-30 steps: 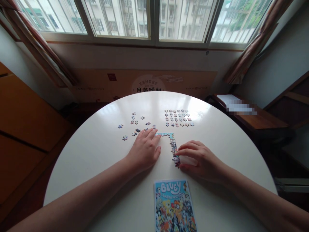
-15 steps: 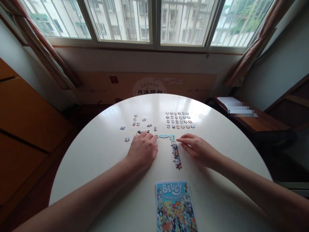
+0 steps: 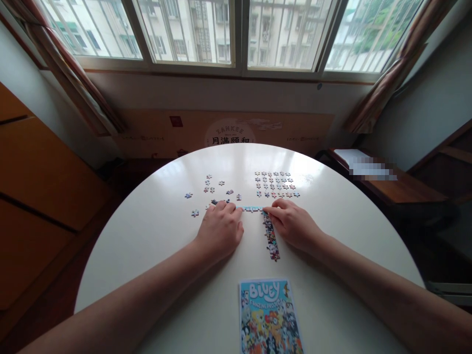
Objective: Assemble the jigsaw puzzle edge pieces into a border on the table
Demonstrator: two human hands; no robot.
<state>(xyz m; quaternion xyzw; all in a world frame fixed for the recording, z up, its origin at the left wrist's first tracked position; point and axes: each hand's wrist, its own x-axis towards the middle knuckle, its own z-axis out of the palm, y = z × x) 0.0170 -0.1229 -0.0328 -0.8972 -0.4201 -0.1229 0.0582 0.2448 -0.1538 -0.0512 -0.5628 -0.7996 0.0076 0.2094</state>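
Observation:
An L-shaped strip of joined puzzle pieces (image 3: pixel 272 238) lies on the white table, with a light-blue top row and a darker column running toward me. My left hand (image 3: pixel 220 228) rests palm down at the row's left end, its fingers bent together over the pieces; what lies beneath is hidden. At the corner, the fingertips of my right hand (image 3: pixel 291 221) press on the strip, fingers held together. Rows of separate pieces (image 3: pixel 276 184) lie beyond my right hand. Scattered loose pieces (image 3: pixel 209 190) are beyond my left hand.
A colourful Bluey picture sheet (image 3: pixel 271 314) lies near the front of the round white table (image 3: pixel 147 221). A wooden side table (image 3: pixel 405 189) with papers on it stands at the right. Orange-brown cabinets (image 3: pixel 33 172) are at the left, and windows are beyond.
My right hand has moved left and slightly up onto the strip's corner, covering it. My left hand stays at the row's left end. The view has shifted slightly.

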